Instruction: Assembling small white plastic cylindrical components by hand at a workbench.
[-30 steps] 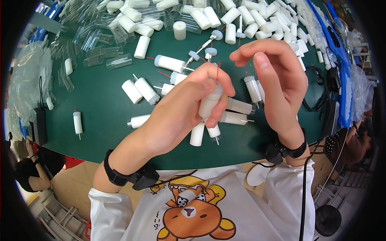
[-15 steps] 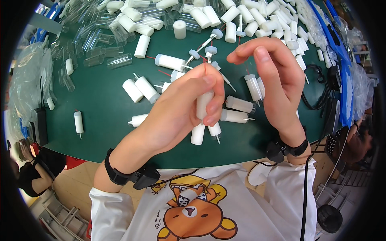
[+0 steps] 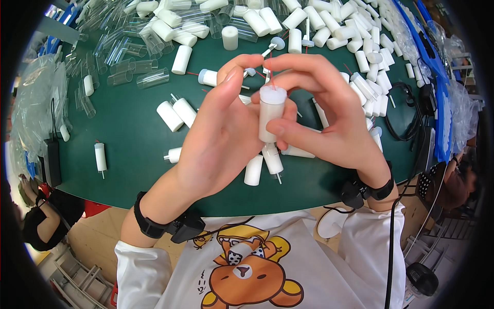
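A white foam cylinder [image 3: 271, 117] in a clear sleeve stands nearly upright between my hands, with a pale cap and a thin red thread at its top. My left hand [image 3: 216, 123] cradles it from the left, fingers curled behind it and thumb raised off it. My right hand [image 3: 334, 113] presses its thumb on the cylinder's lower right side, while the index finger arches over beside the top. Just below, another sleeved cylinder [image 3: 272, 158] with a thin white stem lies next to a plain white cylinder [image 3: 252, 171]. My fingers hide part of the pieces behind.
Clear tubes [image 3: 153, 78] and many white foam cylinders [image 3: 229, 38] are heaped along the far side of the green table [image 3: 128, 177]. One finished-looking cylinder [image 3: 100, 157] lies alone at left. A black cable [image 3: 404, 131] curls at right. Plastic bags [image 3: 38, 113] hang at the left edge.
My right hand has moved left and now grips the cylinder. My left hand has loosened, thumb lifted, exposing the cylinder's capped top. Several cylinders now lie at the right where fewer showed before.
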The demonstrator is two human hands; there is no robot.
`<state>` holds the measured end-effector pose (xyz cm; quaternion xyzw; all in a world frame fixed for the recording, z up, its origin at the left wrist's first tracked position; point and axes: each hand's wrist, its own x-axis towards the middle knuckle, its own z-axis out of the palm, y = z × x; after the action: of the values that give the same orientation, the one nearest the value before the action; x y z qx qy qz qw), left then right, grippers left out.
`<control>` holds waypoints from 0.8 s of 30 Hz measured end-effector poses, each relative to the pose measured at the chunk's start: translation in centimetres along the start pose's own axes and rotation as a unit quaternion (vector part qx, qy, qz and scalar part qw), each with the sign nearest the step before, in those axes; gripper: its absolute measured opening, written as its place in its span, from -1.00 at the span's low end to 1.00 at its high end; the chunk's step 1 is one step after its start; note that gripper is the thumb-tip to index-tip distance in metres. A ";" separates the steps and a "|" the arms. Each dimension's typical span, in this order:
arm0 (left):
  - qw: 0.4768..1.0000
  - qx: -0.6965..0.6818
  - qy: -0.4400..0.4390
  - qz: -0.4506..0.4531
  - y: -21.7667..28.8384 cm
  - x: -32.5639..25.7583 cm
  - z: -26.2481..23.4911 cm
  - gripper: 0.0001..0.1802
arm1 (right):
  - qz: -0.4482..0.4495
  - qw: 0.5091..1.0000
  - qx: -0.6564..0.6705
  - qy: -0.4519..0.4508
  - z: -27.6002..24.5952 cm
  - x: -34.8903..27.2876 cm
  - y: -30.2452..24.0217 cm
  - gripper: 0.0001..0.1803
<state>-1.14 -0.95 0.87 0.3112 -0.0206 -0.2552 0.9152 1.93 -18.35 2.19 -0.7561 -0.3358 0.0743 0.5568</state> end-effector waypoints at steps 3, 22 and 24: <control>1.000 0.006 0.020 -0.016 0.2 0.0 0.7 -0.43 | -0.020 0.998 0.000 0.064 -0.2 -0.2 0.4 -0.60; 0.960 0.186 -0.129 -0.165 1.0 -0.3 0.2 -0.74 | 0.112 0.926 -0.323 0.159 -1.4 -0.2 2.5 -0.71; 0.964 0.185 -0.119 -0.148 0.7 -0.3 0.2 -0.74 | 0.096 0.914 -0.357 0.167 -1.5 -0.2 2.6 -0.71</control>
<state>-1.09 -0.42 1.48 0.4422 -0.1296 -0.4147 0.7846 3.57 -20.06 0.31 -0.9345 -0.1680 -0.1243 0.2882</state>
